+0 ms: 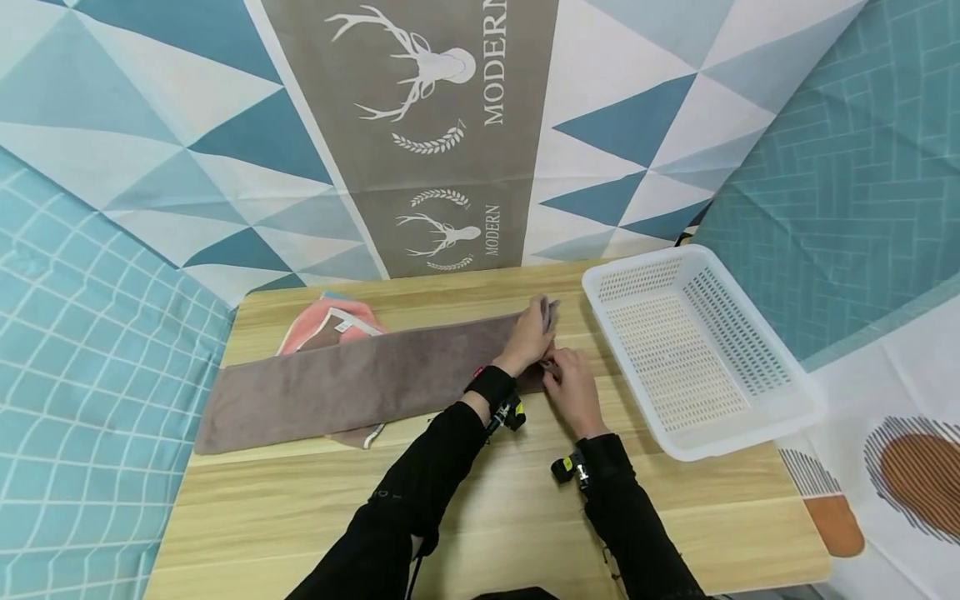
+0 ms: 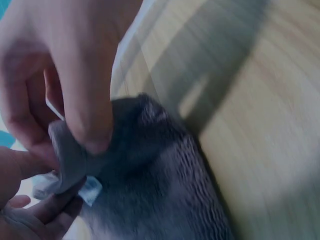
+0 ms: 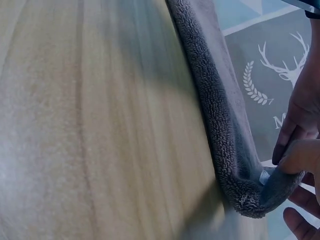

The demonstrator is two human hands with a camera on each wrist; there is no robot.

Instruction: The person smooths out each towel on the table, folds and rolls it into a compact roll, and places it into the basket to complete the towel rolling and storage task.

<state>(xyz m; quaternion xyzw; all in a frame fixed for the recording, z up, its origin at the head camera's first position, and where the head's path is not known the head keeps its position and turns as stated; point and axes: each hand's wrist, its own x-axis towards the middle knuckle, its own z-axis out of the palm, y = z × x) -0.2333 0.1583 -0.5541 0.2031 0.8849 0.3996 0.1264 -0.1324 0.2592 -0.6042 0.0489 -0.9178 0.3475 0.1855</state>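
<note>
A grey-brown plush towel, folded into a long strip, lies across the table. My left hand grips its right end near the far edge, and a bit of cloth stands up past the fingers. Close beside it, my right hand pinches the near corner of that same end between thumb and fingers. The towel's end curls up between the hands in the left wrist view, with a small white label showing. In the right wrist view the thick folded edge runs up to the fingers.
A pink cloth with white trim lies partly under the towel on the left. To the right, a white perforated plastic basket stands on the wooden table. Patterned cloth hangs behind the table.
</note>
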